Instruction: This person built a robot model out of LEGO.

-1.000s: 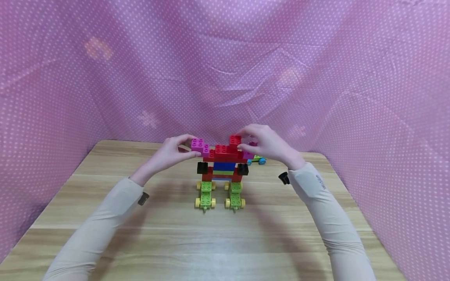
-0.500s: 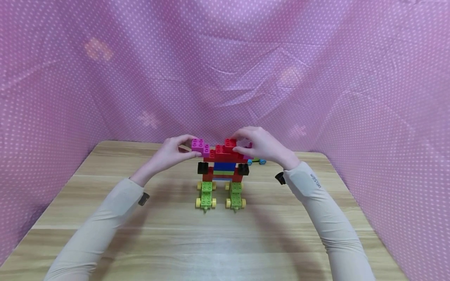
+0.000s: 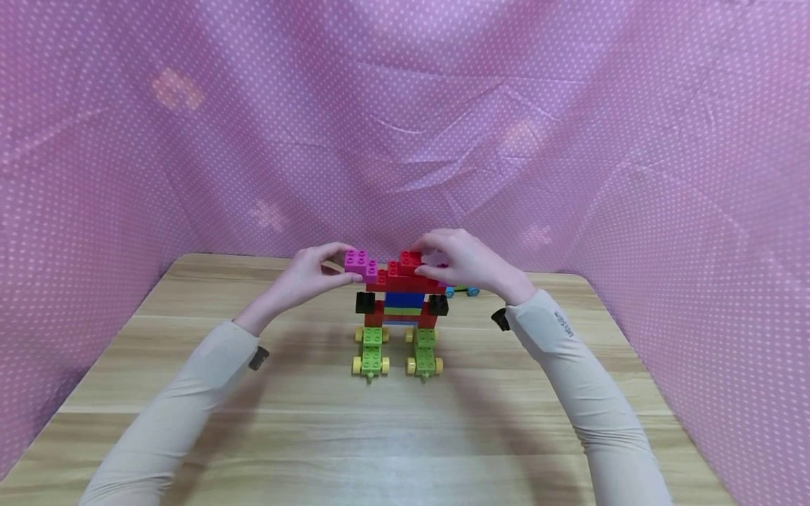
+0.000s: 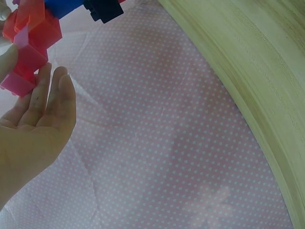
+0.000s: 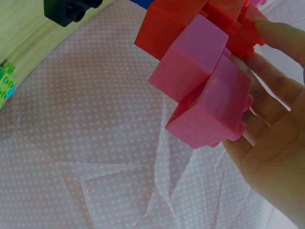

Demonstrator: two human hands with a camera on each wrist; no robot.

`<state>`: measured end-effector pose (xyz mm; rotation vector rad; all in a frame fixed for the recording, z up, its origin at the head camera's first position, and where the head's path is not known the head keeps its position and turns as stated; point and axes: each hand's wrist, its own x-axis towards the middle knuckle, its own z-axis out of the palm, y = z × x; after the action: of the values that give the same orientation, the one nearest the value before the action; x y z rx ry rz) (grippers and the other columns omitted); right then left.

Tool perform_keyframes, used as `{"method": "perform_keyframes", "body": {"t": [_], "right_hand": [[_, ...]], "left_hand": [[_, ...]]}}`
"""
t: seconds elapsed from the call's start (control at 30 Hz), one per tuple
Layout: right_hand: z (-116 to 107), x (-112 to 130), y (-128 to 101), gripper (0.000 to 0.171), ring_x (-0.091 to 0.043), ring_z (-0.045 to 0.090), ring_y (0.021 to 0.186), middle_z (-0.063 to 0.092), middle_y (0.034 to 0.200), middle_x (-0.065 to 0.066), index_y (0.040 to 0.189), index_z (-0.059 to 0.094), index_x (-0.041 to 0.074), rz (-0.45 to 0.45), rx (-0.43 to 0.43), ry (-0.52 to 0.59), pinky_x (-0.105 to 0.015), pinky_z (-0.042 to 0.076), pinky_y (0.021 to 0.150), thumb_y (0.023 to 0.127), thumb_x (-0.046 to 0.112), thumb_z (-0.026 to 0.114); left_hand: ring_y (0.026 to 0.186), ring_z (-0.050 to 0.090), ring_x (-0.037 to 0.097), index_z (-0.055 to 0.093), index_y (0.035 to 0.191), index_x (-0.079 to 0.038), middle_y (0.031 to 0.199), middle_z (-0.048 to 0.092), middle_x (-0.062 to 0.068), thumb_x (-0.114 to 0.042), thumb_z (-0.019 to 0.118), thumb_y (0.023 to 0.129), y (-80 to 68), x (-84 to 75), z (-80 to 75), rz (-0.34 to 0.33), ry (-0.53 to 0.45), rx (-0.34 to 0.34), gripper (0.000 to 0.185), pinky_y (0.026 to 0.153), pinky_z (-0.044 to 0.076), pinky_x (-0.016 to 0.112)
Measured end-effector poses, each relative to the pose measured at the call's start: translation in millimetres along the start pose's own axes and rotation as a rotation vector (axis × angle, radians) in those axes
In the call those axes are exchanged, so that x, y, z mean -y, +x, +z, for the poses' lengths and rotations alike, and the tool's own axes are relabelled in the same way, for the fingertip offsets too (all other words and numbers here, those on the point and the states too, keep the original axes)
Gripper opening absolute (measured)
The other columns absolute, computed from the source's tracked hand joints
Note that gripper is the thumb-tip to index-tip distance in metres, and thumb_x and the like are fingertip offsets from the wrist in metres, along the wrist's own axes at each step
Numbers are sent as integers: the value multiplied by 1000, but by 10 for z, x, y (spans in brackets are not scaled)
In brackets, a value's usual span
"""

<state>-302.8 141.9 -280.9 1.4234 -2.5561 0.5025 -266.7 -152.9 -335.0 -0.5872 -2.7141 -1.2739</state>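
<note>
A pale wooden table stands enclosed by wrinkled pink polka-dot cloth on three sides.

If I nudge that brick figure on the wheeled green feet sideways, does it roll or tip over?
Probably both risks apply. The brick figure stands on two narrow green wheeled bases, so it may roll forward or back easily. Its wide red and pink top sits above a slim body, so it looks top-heavy and apt to tip. The left hand and right hand steady it.

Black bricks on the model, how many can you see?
2: one black brick on the model's left side, another on its right, both below the red top. More may be hidden behind.
</note>
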Motion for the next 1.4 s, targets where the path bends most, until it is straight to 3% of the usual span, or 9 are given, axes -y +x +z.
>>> {"method": "perform_keyframes", "body": {"t": [0.37,0.93,1.2,1.4], "right_hand": [[0,26,40,28,-11,57,71,74,104,-6,118,71,7,-12,8,8,-25,53,68,97,23,65],[-9,24,76,26,-15,68,88,75,108,-7,115,72,6,12,35,56,-29,59,81,95,21,68],[-33,41,115,27,-13,59,69,76,103,-10,116,72,4,16,72,9,-23,53,66,96,21,66],[-46,47,117,27,-13,64,75,75,107,-9,117,72,5,12,88,-2,-24,57,73,96,21,66]], "left_hand": [[105,66,25,61,129,-8,113,70,12,-27,76,88,-3,1,-1,5,9,-9,47,93,59,39],[104,67,26,60,129,-9,112,70,12,-26,75,89,4,5,14,-4,3,-11,46,91,60,38],[103,68,25,61,129,-10,112,70,12,-25,75,89,1,3,14,-9,4,-13,46,91,60,38],[104,67,25,61,129,-10,112,70,11,-26,76,88,5,4,14,2,2,-17,46,91,60,38]]}}
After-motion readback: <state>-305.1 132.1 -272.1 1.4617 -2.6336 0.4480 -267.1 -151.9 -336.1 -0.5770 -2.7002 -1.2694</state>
